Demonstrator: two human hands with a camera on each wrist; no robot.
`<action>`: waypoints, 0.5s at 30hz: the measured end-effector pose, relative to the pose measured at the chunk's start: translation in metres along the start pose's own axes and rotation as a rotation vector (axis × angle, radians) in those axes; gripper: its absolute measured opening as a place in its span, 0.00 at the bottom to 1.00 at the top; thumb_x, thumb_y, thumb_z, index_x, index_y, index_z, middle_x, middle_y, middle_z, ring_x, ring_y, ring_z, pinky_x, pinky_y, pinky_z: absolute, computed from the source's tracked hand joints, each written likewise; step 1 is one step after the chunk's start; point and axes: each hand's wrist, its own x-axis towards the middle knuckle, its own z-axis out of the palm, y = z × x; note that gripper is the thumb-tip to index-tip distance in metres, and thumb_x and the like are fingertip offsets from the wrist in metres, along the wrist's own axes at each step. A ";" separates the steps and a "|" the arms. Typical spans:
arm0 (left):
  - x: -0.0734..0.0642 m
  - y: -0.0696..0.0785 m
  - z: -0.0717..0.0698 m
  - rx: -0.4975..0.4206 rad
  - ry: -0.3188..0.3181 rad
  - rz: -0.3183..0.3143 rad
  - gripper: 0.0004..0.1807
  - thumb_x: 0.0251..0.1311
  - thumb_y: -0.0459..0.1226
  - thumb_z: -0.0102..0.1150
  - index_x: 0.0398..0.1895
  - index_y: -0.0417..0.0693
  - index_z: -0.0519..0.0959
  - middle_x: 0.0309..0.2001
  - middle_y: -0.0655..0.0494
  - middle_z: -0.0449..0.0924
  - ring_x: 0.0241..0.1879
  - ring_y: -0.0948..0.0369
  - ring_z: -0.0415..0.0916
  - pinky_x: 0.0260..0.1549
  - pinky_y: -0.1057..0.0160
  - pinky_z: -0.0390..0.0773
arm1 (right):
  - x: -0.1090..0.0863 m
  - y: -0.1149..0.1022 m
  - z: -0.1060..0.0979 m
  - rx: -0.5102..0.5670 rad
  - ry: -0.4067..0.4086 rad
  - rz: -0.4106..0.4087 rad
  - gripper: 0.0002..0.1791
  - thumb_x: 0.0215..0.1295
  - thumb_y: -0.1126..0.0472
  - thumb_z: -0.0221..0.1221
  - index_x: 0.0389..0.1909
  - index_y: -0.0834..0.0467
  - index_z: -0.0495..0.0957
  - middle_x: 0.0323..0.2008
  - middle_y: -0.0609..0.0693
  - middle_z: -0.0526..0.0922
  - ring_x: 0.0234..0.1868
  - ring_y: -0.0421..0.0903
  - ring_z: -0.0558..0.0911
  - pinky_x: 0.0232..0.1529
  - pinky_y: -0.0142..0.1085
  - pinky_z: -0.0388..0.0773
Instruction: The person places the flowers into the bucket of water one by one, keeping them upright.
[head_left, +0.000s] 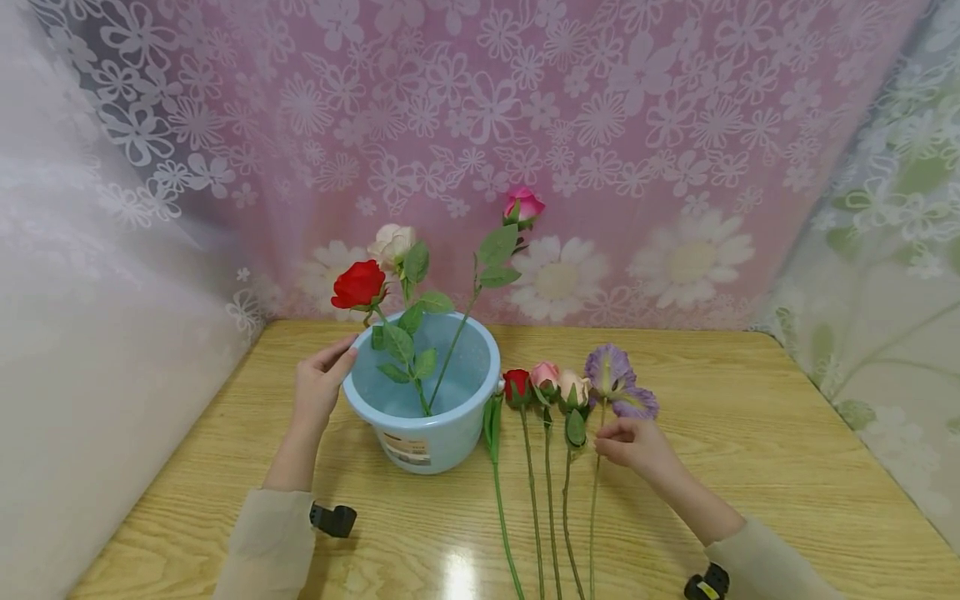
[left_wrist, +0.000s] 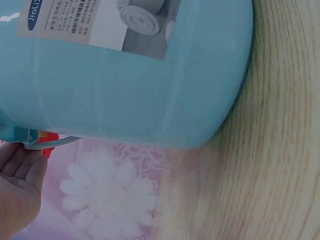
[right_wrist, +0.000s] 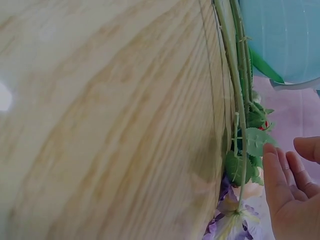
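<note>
A light blue bucket [head_left: 442,446] stands upright on the table, with a red rose [head_left: 358,285], a white rose [head_left: 392,246] and a bright pink rose [head_left: 523,207] leaning inside. My left hand [head_left: 318,379] holds the bucket's left rim, with the thumb at the edge; in the left wrist view the fingers [left_wrist: 22,167] lie by the handle joint. A purple iris [head_left: 611,377] lies on the table to the right. My right hand [head_left: 633,443] is beside its stem. In the right wrist view, thumb and fingers [right_wrist: 277,185] are apart, with nothing between them.
Between bucket and iris lie a small red rose [head_left: 517,387], a light pink rose [head_left: 545,377] and a cream rose [head_left: 573,390], stems toward me. A green stem [head_left: 504,525] lies closest to the bucket; its bloom is hidden. A pink floral curtain [head_left: 600,150] hangs behind the table.
</note>
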 end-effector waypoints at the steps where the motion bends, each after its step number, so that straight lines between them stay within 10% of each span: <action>1: 0.000 0.000 0.000 0.001 -0.001 0.002 0.20 0.57 0.39 0.56 0.49 0.35 0.75 0.49 0.44 0.74 0.44 0.66 0.73 0.39 0.73 0.72 | 0.000 0.001 0.000 -0.004 0.003 0.006 0.13 0.57 0.68 0.56 0.38 0.75 0.73 0.29 0.55 0.79 0.34 0.52 0.79 0.35 0.40 0.77; 15: 0.001 -0.001 0.000 -0.005 0.006 0.011 0.19 0.57 0.38 0.56 0.48 0.34 0.75 0.48 0.42 0.74 0.43 0.67 0.73 0.39 0.74 0.72 | 0.003 0.017 -0.004 0.143 -0.066 0.116 0.18 0.57 0.72 0.53 0.44 0.82 0.66 0.32 0.61 0.79 0.33 0.51 0.80 0.36 0.39 0.77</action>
